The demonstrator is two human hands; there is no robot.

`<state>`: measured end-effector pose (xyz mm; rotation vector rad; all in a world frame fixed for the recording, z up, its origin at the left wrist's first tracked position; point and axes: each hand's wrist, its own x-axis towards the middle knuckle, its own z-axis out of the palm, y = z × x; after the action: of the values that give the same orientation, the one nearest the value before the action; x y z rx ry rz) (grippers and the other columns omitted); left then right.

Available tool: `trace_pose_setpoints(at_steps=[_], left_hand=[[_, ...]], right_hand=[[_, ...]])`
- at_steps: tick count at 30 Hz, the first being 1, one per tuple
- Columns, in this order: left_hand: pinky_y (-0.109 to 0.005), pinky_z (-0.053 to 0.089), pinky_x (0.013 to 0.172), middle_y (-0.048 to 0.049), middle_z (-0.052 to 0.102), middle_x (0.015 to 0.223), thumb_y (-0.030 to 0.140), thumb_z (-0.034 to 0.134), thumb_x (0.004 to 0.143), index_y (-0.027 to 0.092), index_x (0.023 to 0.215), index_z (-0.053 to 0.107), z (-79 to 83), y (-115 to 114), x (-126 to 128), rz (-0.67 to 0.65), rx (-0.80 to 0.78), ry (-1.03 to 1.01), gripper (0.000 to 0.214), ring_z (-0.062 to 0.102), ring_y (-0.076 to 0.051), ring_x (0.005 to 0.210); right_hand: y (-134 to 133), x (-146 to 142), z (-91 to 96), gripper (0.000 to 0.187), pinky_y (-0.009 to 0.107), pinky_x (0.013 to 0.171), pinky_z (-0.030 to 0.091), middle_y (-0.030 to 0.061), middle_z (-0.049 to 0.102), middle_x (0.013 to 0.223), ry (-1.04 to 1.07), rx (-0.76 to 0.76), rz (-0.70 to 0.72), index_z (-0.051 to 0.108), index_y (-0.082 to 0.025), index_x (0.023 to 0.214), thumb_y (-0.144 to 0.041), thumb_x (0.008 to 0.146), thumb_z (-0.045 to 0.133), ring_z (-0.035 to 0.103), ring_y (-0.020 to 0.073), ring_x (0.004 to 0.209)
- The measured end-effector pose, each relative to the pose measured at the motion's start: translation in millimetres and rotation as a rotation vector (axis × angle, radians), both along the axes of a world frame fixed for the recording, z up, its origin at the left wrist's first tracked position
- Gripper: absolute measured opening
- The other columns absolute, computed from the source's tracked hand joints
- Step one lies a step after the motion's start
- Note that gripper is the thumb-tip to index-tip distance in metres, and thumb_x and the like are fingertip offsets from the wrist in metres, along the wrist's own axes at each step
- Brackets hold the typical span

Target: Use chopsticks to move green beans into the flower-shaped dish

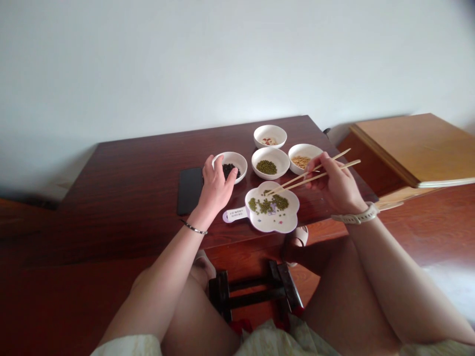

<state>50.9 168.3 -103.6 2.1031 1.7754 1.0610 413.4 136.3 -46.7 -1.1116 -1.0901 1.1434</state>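
Note:
My right hand (pixel 336 180) grips a pair of wooden chopsticks (pixel 313 176). Their tips reach down to the green mung beans (pixel 265 205) scattered on a white flower-shaped plate (pixel 291 217) with a lilac rim and a handle pointing left. My left hand (pixel 218 184) is at the near left side of a white bowl (pixel 243 160) of black beans (pixel 230 171), fingers spread around its rim. Behind the plate, another white bowl (pixel 284 173) holds mung beans (pixel 266 167). Yellowish beans (pixel 301 161) lie in the white bowl (pixel 306 147) to its right, partly behind my right hand.
A fourth white bowl (pixel 270 129) with pale and reddish pieces stands farthest back. A black phone (pixel 188 190) lies on the dark wooden table (pixel 141 188), left of my left hand. Beyond the table's right edge is a lighter wooden surface (pixel 415 143). A dark stool (pixel 256 291) stands below.

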Motion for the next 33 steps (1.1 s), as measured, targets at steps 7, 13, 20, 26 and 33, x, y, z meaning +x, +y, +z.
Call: trace_pose_setpoints(at_steps=[7,13,20,26,33], left_hand=[[-0.073,0.035,0.16,-0.0336,0.049,0.2,0.053,0.074,0.13,0.024,0.182,0.059,-4.8,1.7,10.8,-0.035,0.012,-0.033,0.062,0.041,-0.049,0.197],[-0.076,0.032,0.16,-0.032,0.049,0.201,0.057,0.074,0.131,0.027,0.18,0.062,-6.5,6.7,13.3,-0.058,0.021,-0.077,0.058,0.039,-0.049,0.196],[-0.08,0.032,0.159,-0.0352,0.047,0.203,0.063,0.073,0.131,0.022,0.182,0.06,0.2,-5.0,9.3,-0.057,0.041,0.009,0.066,0.039,-0.053,0.196],[-0.077,0.042,0.156,-0.0321,0.058,0.193,0.052,0.074,0.129,0.021,0.179,0.061,19.4,-40.3,-4.4,-0.038,0.126,0.164,0.06,0.053,-0.052,0.186],[-0.057,0.065,0.126,-0.0165,0.083,0.132,0.041,0.063,0.128,0.029,0.121,0.073,63.1,-74.6,-4.2,-0.082,0.001,0.116,0.018,0.078,-0.04,0.133]], right_hand=[[-7.9,2.1,6.3,0.066,0.035,0.05,0.063,0.0068,0.08,0.078,-0.043,-0.04,0.073,0.088,-0.028,0.089,-0.092,0.099,0.101,0.073,0.0213,0.06],[-14.4,0.3,12.9,0.065,0.03,0.049,0.061,0.006,0.08,0.077,-0.042,-0.033,0.055,0.088,-0.027,0.089,-0.089,0.1,0.103,0.073,0.0184,0.06],[-22.8,1.9,24.3,0.063,0.025,0.048,0.055,0.0047,0.079,0.081,-0.035,-0.049,0.04,0.086,-0.024,0.086,-0.082,0.1,0.106,0.071,0.0139,0.06],[-30.5,9.7,30.5,0.061,0.025,0.049,0.055,0.0045,0.078,0.083,-0.08,-0.106,0.032,0.086,-0.024,0.087,-0.08,0.101,0.106,0.073,0.0149,0.062],[-34.8,5.1,32.4,0.061,0.026,0.055,0.062,0.0039,0.076,0.079,-0.106,-0.055,0.03,0.084,-0.025,0.086,-0.08,0.104,0.103,0.073,0.0154,0.062]])
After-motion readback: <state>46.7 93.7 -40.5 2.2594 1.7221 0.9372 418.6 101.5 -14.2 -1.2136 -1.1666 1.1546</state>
